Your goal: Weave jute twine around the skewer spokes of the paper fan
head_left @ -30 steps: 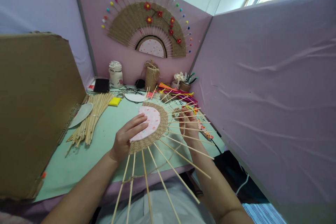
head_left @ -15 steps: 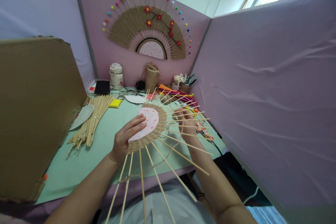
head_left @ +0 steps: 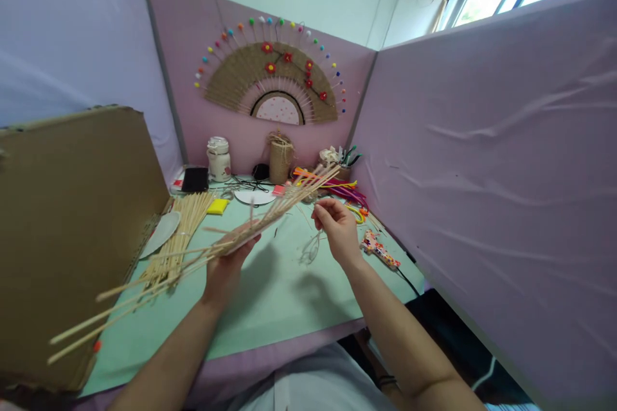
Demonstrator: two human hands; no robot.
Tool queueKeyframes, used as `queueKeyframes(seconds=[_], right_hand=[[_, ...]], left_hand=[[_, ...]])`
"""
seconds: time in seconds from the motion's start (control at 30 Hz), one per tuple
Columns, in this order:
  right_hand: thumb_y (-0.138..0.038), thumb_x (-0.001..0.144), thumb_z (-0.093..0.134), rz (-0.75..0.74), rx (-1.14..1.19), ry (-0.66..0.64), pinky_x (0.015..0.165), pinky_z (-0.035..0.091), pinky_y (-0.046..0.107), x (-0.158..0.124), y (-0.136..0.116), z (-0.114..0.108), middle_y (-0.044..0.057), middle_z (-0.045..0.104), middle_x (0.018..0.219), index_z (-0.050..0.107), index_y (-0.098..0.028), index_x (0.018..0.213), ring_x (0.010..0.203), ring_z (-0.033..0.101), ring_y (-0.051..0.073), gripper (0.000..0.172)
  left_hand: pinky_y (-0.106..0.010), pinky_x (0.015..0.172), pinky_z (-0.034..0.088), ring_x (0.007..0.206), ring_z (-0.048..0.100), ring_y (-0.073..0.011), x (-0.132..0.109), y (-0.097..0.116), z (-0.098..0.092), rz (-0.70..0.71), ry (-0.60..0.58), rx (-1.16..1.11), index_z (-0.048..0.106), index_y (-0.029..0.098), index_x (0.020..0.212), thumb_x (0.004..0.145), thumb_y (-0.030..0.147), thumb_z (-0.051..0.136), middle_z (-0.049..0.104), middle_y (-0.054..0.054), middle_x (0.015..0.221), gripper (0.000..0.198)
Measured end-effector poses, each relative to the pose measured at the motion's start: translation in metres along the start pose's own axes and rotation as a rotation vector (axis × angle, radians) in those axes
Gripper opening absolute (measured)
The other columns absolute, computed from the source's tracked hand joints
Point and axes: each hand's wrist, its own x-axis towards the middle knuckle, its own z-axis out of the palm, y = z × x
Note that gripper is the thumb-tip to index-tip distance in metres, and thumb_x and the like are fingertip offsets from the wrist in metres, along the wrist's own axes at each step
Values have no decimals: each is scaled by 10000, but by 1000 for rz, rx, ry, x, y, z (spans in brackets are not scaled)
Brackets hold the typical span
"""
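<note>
The left hand (head_left: 228,271) gripped the woven stick fan (head_left: 248,233) from below, its fingers closed around the body; how tightly, I could not tell. The fan was raised over the green table (head_left: 270,308), tilted nearly edge-on and somewhat blurred, its sticks reaching toward 2 o'clock and 8 o'clock.

The right hand (head_left: 339,231) was apart from the fan, at its 3 o'clock. Its thumb and forefinger were drawn narrow, pinching pale twine (head_left: 311,252), which dangled in loops toward 7 o'clock.

From the left hand, a bundle of loose sticks (head_left: 193,215) lay between 10 and 11 o'clock, and a yellow packet (head_left: 218,207) near 12 o'clock. From the right hand, a flower-patterned glue gun (head_left: 380,250) lay at 4 o'clock, a twine-wrapped cylinder (head_left: 281,164) stood at 11 o'clock, and colourful pipe cleaners (head_left: 351,192) lay toward 1 o'clock.
</note>
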Motion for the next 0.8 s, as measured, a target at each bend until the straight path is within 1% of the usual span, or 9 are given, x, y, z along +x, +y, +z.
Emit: queueKeyframes(seconds=[0.1, 0.23, 0.33, 0.47, 0.57, 0.63, 0.7, 0.77, 0.8], right_hand=[[-374, 759, 715, -17, -9, -24, 498, 385, 245, 3, -6, 7, -28, 611, 623, 639, -207, 806, 513, 480, 93, 189], [-355, 758, 714, -26, -19, -37, 498, 385, 243, 3, -7, 10, -32, 615, 623, 646, -211, 809, 522, 485, 96, 167], [-341, 764, 706, -22, -26, -47, 520, 401, 250, 3, -3, 9, -32, 617, 631, 647, -214, 808, 533, 491, 99, 147], [-337, 758, 720, -27, -54, -45, 593, 445, 265, 3, 10, 2, -23, 631, 679, 653, -214, 830, 615, 547, 120, 158], [-362, 753, 730, -40, -107, -39, 642, 464, 284, 0, 24, -6, -14, 644, 720, 654, -215, 852, 660, 571, 136, 192], [-387, 769, 715, -34, -182, -79, 684, 479, 306, -7, 32, -14, -2, 660, 745, 658, -214, 851, 691, 593, 152, 199], [-406, 807, 679, -24, -305, -184, 779, 494, 346, -16, 37, -24, 27, 698, 835, 677, -218, 882, 794, 634, 183, 202], [-412, 829, 658, -36, -455, -280, 911, 470, 402, -25, 40, -38, 63, 711, 1040, 687, -232, 998, 991, 637, 226, 249], [-416, 827, 659, -58, -526, -291, 968, 443, 429, -28, 42, -47, 77, 684, 1154, 673, -241, 1077, 1089, 608, 245, 305]], left_hand=[[-429, 884, 600, 944, 701, -218, 4, 1, 2, -89, 74, -274, 733, 201, 906, 654, 263, 833, 754, -24, 946, 278], [-367, 849, 620, 905, 698, -166, 9, 7, 3, -141, 95, -447, 729, 228, 848, 606, 183, 854, 755, 21, 891, 276], [-357, 840, 624, 872, 702, -145, 10, 10, 2, -191, 109, -516, 723, 225, 857, 619, 164, 847, 754, 36, 868, 276], [-350, 827, 628, 856, 707, -139, 11, 9, 0, -242, 128, -566, 721, 221, 872, 626, 151, 842, 755, 38, 861, 284], [-345, 834, 624, 837, 706, -131, 12, 8, -1, -242, 137, -574, 717, 211, 859, 625, 148, 842, 752, 38, 844, 272], [-350, 845, 620, 834, 704, -125, 12, 8, -2, -228, 136, -570, 714, 215, 865, 632, 153, 839, 751, 42, 854, 272], [-352, 859, 614, 855, 702, -129, 12, 8, -2, -208, 129, -554, 714, 219, 867, 634, 159, 838, 750, 40, 872, 271], [-356, 874, 606, 891, 700, -142, 13, 9, -2, -176, 127, -523, 718, 228, 879, 633, 172, 840, 751, 31, 899, 280], [-363, 884, 601, 909, 698, -149, 13, 9, -2, -154, 128, -500, 719, 236, 893, 634, 180, 839, 751, 27, 913, 290]])
